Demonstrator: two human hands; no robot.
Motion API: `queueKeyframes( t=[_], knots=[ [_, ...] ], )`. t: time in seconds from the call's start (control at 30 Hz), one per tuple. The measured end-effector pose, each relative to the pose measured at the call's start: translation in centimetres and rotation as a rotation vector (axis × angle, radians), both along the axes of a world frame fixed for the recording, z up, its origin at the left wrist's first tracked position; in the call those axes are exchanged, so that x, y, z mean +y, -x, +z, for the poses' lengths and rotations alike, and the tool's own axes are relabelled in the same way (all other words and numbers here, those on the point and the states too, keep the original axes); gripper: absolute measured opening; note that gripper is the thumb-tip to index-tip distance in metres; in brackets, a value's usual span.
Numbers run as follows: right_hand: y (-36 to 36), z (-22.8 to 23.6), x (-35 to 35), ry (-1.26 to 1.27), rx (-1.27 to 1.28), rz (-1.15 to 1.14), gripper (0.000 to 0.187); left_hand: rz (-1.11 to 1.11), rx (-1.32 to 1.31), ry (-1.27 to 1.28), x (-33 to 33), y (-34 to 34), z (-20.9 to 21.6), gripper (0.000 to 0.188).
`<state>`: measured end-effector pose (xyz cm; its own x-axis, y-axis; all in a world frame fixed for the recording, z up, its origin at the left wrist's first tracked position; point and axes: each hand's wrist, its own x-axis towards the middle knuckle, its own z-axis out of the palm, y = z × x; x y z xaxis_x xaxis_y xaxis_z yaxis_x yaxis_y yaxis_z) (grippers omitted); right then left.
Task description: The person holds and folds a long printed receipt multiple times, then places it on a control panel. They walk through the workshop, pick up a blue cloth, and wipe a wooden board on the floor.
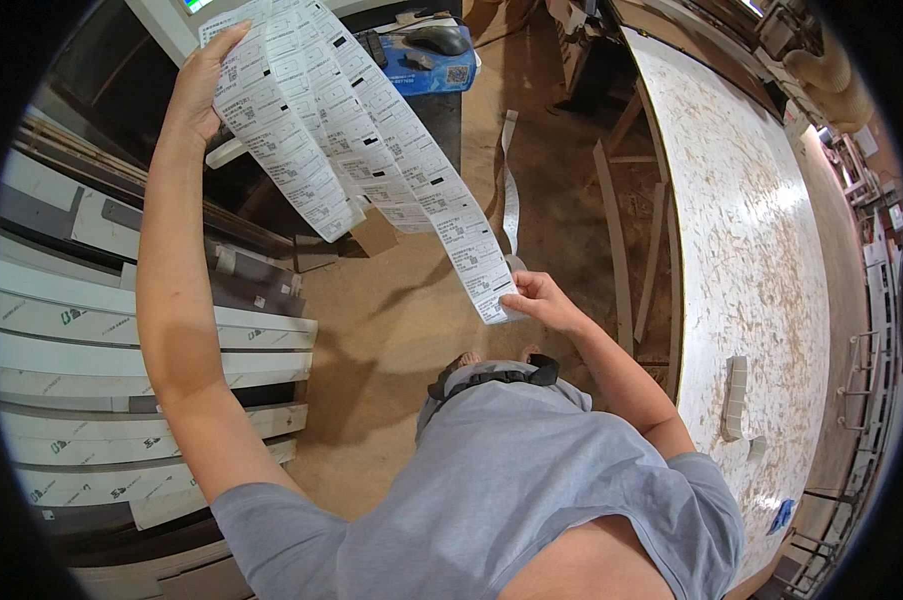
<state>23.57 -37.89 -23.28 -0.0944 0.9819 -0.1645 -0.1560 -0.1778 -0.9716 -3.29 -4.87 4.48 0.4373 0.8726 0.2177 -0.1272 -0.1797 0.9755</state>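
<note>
Several long strips of white printed labels (371,150) hang in front of me, covered with small boxes, square codes and black marks. My left hand (209,85) is raised at the upper left and closed on the strips' upper left edge, its thumb on the paper's front. Lower down to the right, my right hand (541,302) pinches the bottom end of the longest strip between thumb and fingers. That strip slants taut between the two hands, while the others dangle loosely from the left hand.
Stacked pale panels (151,340) line the left side. A worn white worktable (741,230) runs along the right, with a bundled strip (736,398) on it. Ahead, a black mouse (438,40) rests on a blue box (426,72). A narrow strip (509,185) trails near the brown floor (361,400).
</note>
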Motion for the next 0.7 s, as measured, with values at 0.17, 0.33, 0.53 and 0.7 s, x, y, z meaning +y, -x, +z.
queueKeyframes(
  t=[0.17,0.33,0.53,0.7],
  knots=[
    [0.4,-0.5,0.5,-0.107,-0.028,-0.186,0.016,0.055,-0.025,-0.017,-0.6,-1.1,-0.5,0.04],
    [0.1,-0.7,0.1,-0.169,-0.103,-0.332,0.016,0.132,-0.078,0.006,0.5,-0.4,-1.8,0.039],
    [-0.2,-0.3,0.0,-0.224,-0.128,-0.518,0.019,0.163,-0.239,0.119,0.5,-0.7,-3.2,0.037],
    [-1.1,1.1,0.0,-0.279,-0.143,-0.595,0.018,0.257,-0.36,0.213,1.2,0.0,-5.9,0.037]
  ],
)
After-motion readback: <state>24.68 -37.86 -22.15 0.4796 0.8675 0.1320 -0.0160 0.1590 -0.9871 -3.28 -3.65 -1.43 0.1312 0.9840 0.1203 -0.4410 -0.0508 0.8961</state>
